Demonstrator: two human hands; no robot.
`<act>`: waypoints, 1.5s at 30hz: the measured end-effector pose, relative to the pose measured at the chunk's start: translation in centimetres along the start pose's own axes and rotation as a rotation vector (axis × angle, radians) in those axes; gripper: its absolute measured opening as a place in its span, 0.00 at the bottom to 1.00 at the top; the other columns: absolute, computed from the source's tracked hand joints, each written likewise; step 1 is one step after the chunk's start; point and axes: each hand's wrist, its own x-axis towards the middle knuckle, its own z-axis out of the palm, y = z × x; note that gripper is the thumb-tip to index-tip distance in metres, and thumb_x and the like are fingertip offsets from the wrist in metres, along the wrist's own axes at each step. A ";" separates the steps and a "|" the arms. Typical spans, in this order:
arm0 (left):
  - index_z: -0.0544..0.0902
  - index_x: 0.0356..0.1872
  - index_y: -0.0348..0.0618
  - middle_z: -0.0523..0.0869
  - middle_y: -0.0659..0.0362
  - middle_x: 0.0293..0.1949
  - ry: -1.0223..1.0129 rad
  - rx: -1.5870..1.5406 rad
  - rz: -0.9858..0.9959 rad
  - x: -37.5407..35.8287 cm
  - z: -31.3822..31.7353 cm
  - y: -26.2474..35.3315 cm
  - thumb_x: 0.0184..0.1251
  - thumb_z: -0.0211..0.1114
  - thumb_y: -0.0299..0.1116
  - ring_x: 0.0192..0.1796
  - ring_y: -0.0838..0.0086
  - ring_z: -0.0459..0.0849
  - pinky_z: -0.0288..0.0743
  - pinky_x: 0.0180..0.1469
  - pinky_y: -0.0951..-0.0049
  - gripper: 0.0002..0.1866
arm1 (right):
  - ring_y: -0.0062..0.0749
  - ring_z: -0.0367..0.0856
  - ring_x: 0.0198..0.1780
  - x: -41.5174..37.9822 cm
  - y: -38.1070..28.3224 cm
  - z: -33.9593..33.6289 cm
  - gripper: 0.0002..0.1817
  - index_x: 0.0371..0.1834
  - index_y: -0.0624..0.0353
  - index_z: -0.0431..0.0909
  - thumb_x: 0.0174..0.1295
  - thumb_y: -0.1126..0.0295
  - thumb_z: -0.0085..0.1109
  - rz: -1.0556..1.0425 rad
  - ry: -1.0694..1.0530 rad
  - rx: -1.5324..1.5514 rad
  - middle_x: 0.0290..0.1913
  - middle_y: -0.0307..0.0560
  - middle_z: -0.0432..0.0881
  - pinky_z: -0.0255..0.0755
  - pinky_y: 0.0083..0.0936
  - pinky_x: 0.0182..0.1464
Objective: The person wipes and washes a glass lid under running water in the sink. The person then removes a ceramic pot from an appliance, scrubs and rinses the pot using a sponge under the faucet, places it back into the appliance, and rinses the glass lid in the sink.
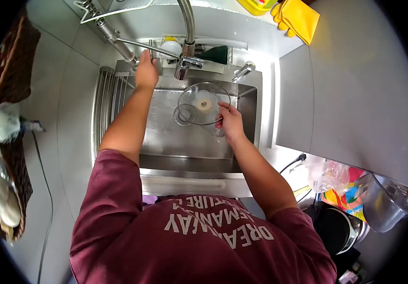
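My right hand [231,124] grips the rim of a round clear glass lid [204,103] with a metal edge and a pale round knob. The lid is tilted over the steel sink [180,146], partly covering the view of the drain [184,115]. At the sink's back left, my left hand [146,71] reaches in beside the metal arm of the faucet [182,71]. Its fingers look curled, and whatever they hold or touch is hidden.
A rolled drying rack [104,106] lies along the sink's left edge. Behind the faucet, a wire caddy holds a green scouring pad [215,55]. A small dispenser [244,71] stands at the back right. Yellow gloves [298,20] hang over the counter edge.
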 end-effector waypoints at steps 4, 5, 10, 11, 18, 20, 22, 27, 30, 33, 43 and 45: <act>0.69 0.58 0.45 0.71 0.52 0.62 -0.161 0.017 -0.099 0.5 -1.7 1.1 0.68 0.52 0.36 0.58 0.52 0.74 0.72 0.53 0.55 0.18 | 0.23 0.68 0.16 -0.1 -0.1 1.2 0.13 0.52 0.61 0.72 0.65 0.70 0.50 0.006 -0.008 0.014 0.20 0.41 0.73 0.65 0.20 0.20; 0.69 0.58 0.45 0.71 0.52 0.62 -0.154 0.019 -0.085 0.3 -1.9 1.1 0.68 0.52 0.35 0.58 0.52 0.74 0.72 0.54 0.55 0.19 | 0.24 0.69 0.16 -0.1 -0.2 1.5 0.13 0.52 0.60 0.72 0.65 0.70 0.50 0.011 -0.014 0.025 0.20 0.41 0.73 0.65 0.19 0.20; 0.66 0.62 0.45 0.69 0.53 0.64 -0.176 0.016 -0.025 0.4 -2.1 0.5 0.68 0.52 0.35 0.60 0.54 0.72 0.71 0.57 0.56 0.22 | 0.24 0.69 0.16 -1.0 -1.4 3.0 0.13 0.51 0.61 0.71 0.65 0.70 0.50 -0.027 -0.024 0.017 0.20 0.41 0.73 0.65 0.19 0.20; 0.65 0.63 0.45 0.68 0.53 0.65 -0.187 0.029 -0.007 0.6 -1.8 0.0 0.68 0.52 0.36 0.61 0.54 0.72 0.71 0.57 0.56 0.23 | 0.24 0.69 0.16 -1.5 -1.9 3.1 0.13 0.51 0.61 0.71 0.65 0.71 0.50 -0.036 -0.025 0.006 0.20 0.41 0.73 0.65 0.19 0.20; 0.64 0.64 0.38 0.63 0.48 0.68 -0.152 -0.047 -0.054 -0.9 -1.8 0.0 0.68 0.53 0.40 0.64 0.49 0.68 0.68 0.60 0.58 0.27 | 0.22 0.68 0.16 -4.3 -4.6 3.1 0.14 0.51 0.63 0.70 0.64 0.71 0.50 -0.105 -0.042 -0.086 0.19 0.41 0.72 0.64 0.19 0.20; 0.66 0.63 0.37 0.66 0.48 0.66 -0.001 -0.073 0.013 -4.0 -0.2 -0.9 0.70 0.51 0.44 0.65 0.52 0.69 0.69 0.60 0.59 0.27 | 0.21 0.68 0.17 -4.7 -4.5 2.9 0.13 0.51 0.61 0.72 0.64 0.70 0.50 -0.108 -0.045 -0.109 0.19 0.39 0.72 0.64 0.19 0.21; 0.68 0.62 0.36 0.69 0.49 0.64 -0.178 -0.530 -0.300 -7.3 -2.2 -0.1 0.72 0.48 0.48 0.64 0.57 0.70 0.69 0.59 0.61 0.27 | 0.20 0.68 0.19 -4.7 -4.5 2.8 0.13 0.50 0.59 0.73 0.65 0.69 0.50 -0.118 -0.067 -0.116 0.19 0.38 0.71 0.63 0.18 0.22; 0.67 0.64 0.40 0.72 0.50 0.61 -0.596 -1.590 -0.935 -14.5 -9.0 6.5 0.74 0.42 0.54 0.58 0.61 0.76 0.74 0.53 0.64 0.30 | 0.18 0.68 0.21 -3.1 -1.9 2.7 0.11 0.49 0.53 0.76 0.65 0.66 0.52 -0.167 -0.262 0.003 0.20 0.34 0.71 0.63 0.17 0.25; 0.64 0.66 0.44 0.72 0.49 0.60 -0.506 -1.525 -0.796 -14.6 -12.4 7.9 0.74 0.42 0.52 0.53 0.59 0.80 0.76 0.46 0.67 0.29 | 0.17 0.70 0.22 -1.1 1.2 3.2 0.16 0.49 0.56 0.75 0.64 0.59 0.57 -0.104 -0.319 0.048 0.21 0.33 0.73 0.66 0.18 0.24; 0.64 0.66 0.45 0.73 0.47 0.57 -0.482 -1.276 -0.690 -14.4 -14.1 8.2 0.74 0.43 0.51 0.48 0.63 0.82 0.78 0.41 0.73 0.27 | 0.29 0.78 0.35 0.6 4.3 4.6 0.19 0.51 0.58 0.75 0.62 0.57 0.58 -0.161 -0.182 -0.468 0.35 0.45 0.80 0.73 0.27 0.38; 0.69 0.61 0.41 0.82 0.56 0.41 -0.281 -1.353 -0.849 -16.5 -15.1 10.4 0.76 0.39 0.49 0.31 0.76 0.81 0.76 0.31 0.78 0.25 | 0.56 0.50 0.72 -2.5 -1.3 10.6 0.35 0.70 0.57 0.56 0.62 0.54 0.53 -1.174 -0.183 -1.239 0.71 0.61 0.54 0.50 0.54 0.68; 0.70 0.60 0.41 0.81 0.54 0.44 -0.223 -1.351 -0.837 -15.9 -15.2 10.6 0.77 0.38 0.48 0.31 0.75 0.81 0.76 0.31 0.78 0.25 | 0.59 0.49 0.72 -1.5 -0.6 11.2 0.35 0.70 0.55 0.57 0.63 0.52 0.52 -0.990 -0.003 -1.150 0.71 0.60 0.55 0.49 0.55 0.68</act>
